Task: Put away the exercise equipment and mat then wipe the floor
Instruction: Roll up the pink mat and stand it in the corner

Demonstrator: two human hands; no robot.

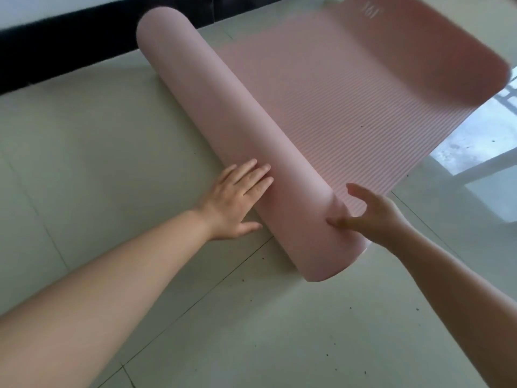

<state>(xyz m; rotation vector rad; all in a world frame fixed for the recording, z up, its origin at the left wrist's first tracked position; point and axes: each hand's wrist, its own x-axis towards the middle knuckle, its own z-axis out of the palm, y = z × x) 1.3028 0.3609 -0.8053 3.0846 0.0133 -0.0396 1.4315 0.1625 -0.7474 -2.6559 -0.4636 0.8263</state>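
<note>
The step in hand is rolling up the mat, the first half of the task; the wiping has not begun, judging by the dark specks scattered over the floor toward 6 o'clock. The mat lies on the floor and is mostly wound into a thick pink roll running from 11 o'clock down to 5 o'clock, with a ribbed flat stretch left unrolled beyond it toward 1 o'clock, where the far end curls up off the floor and is blurred. The left hand rests with straight, spread fingers against the near side of the roll, clamped on nothing. The right hand sits over the roll's near end, fingers loosely bent, thumb touching the roll and the other fingers reaching over toward the flat part; it looks more like a guiding touch than a grip. No other exercise equipment shows. The next move, I judge, calls for both hands to push the roll evenly toward 1 o'clock, keeping the ends square so the layers do not telescope, and pressing down so the upturned far end tucks under rather than springing loose.
</note>
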